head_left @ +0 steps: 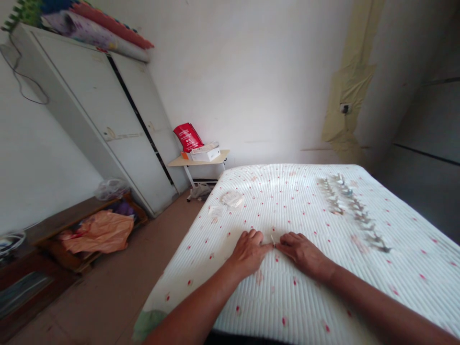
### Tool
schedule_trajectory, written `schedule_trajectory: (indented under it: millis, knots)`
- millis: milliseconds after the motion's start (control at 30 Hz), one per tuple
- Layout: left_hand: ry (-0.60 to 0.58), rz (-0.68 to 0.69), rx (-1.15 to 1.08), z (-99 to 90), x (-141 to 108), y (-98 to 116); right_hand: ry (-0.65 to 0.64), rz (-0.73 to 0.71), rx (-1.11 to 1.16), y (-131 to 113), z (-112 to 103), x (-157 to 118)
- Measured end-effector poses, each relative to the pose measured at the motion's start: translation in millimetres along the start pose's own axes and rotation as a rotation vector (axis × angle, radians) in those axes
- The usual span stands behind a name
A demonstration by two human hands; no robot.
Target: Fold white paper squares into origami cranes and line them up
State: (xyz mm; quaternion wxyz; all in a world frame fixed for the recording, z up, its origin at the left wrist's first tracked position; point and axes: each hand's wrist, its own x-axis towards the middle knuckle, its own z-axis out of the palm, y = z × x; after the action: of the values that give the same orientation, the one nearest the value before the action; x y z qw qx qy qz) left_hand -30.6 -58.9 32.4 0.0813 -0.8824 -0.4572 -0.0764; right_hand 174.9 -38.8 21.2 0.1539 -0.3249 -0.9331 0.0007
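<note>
My left hand (252, 249) and my right hand (300, 251) nearly meet over the middle of the patterned mattress (258, 206). Between their fingertips is a tiny pale object (272, 238), too small to name, with a thin tip pointing up. The fingers of both hands are closed around its lower part. Farther off to the left lie a round clear packet (232, 199) and a small pale paper (216, 211). On the right, several small folded-looking figures (362, 218) stand in two rows, somewhat blurred.
A small table (176, 162) beyond the mattress bears a red bag (188, 137) and a white box (206, 154). At the left stand a tall grey cabinet (86, 96) and a low wooden bench (53, 215) with an orange plastic bag (100, 232).
</note>
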Motion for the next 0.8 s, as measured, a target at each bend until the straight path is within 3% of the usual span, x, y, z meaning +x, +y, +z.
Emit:
schedule_trajectory:
  millis: [267,533,800]
  knots:
    - [-0.010,0.087,0.068,-0.4,7,6,-0.071,-0.040,-0.056,-3,-7,5]
    - [0.010,-0.026,0.054,5.7,-2,16,0.014,0.012,0.011,-8,-7,-4]
    - [0.019,-0.042,0.074,9.5,1,23,-0.015,0.002,-0.089,-10,-6,-1]
